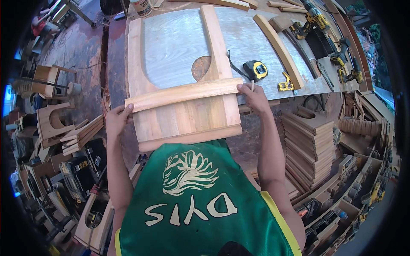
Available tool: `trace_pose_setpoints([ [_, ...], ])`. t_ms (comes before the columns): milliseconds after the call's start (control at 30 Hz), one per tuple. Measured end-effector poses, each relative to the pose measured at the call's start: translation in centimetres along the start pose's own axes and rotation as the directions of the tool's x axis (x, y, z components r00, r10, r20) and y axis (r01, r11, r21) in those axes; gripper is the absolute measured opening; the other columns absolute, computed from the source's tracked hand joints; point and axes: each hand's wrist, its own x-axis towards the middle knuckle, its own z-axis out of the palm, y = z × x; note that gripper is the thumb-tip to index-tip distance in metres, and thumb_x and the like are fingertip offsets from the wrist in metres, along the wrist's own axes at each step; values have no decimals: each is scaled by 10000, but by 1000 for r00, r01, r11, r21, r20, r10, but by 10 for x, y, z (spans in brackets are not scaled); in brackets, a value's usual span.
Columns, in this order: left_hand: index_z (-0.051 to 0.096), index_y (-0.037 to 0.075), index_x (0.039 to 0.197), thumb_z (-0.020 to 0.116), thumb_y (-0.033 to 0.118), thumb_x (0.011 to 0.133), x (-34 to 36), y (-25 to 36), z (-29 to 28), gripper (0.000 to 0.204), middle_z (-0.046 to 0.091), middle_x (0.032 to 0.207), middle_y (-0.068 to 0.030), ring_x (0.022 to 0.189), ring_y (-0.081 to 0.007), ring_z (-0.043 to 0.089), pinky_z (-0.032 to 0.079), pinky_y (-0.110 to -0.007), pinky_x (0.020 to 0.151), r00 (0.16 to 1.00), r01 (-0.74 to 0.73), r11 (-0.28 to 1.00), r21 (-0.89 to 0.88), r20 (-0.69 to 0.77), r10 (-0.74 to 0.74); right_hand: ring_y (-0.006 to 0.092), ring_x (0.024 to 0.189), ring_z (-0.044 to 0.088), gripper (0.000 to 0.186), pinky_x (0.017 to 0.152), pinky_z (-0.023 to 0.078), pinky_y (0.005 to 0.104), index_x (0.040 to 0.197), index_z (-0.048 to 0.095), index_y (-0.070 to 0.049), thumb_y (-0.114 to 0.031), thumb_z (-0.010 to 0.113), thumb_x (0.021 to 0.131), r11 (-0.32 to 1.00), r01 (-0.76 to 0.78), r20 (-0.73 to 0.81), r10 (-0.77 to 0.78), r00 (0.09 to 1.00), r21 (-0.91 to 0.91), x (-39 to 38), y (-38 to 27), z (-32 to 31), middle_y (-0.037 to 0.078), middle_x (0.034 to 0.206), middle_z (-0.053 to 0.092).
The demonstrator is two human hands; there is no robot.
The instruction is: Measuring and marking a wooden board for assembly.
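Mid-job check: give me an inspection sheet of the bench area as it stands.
Surface: workbench, pale sheet top, partly covered.
Job's things: curved wooden slat held across a wooden chair-seat frame.
Clutter: tape measure, yellow square, loose curved slat, cordless drills.
Grippers: left hand grips the slat's left end; right hand its right end, pencil between fingers.
Cables: black strap beside tape measure.
Surroundings: stacked wooden parts right, chair pieces left.

Both arms extended forward, left grip (pixel 116 119) and right grip (pixel 253 96) clasped
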Motion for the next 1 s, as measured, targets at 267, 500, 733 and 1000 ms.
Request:
trace_pose_setpoints([
  [267,721,-99,1046,812,341,907,3,-10,-1,470,710,868,-106,748,-158,687,588,-277,677,999,11,1000,-12,-37,-11,155,799,576,493,710,451,331,998,769,58,-420,759,878,991,-63,-18,61,998,-122,-11,-14,0,78,842,689],
  [500,685,-99,1040,832,338,899,6,-14,0,482,735,876,-122,709,-127,686,568,-229,641,999,14,1000,-27,-43,-15,47,464,349,396,425,245,253,905,729,38,-352,799,897,998,4,-22,-5,1000,-62,-4,-2,-2,-64,569,451],
  [733,662,-101,1061,845,329,887,5,-12,0,499,734,884,-117,705,-119,677,562,-225,626,999,15,998,-64,-47,-18,91,577,446,478,507,318,300,943,776,32,-441,757,879,991,-40,-5,40,999,-129,-5,-7,-3,-27,644,541],
  [1000,682,-62,1007,839,347,888,8,-17,-1,455,717,859,-107,732,-140,691,592,-253,679,999,3,997,-72,-44,-6,48,501,345,404,456,227,279,908,765,19,-384,782,876,998,-52,0,52,999,-30,-6,-5,-1,-76,586,440],
])
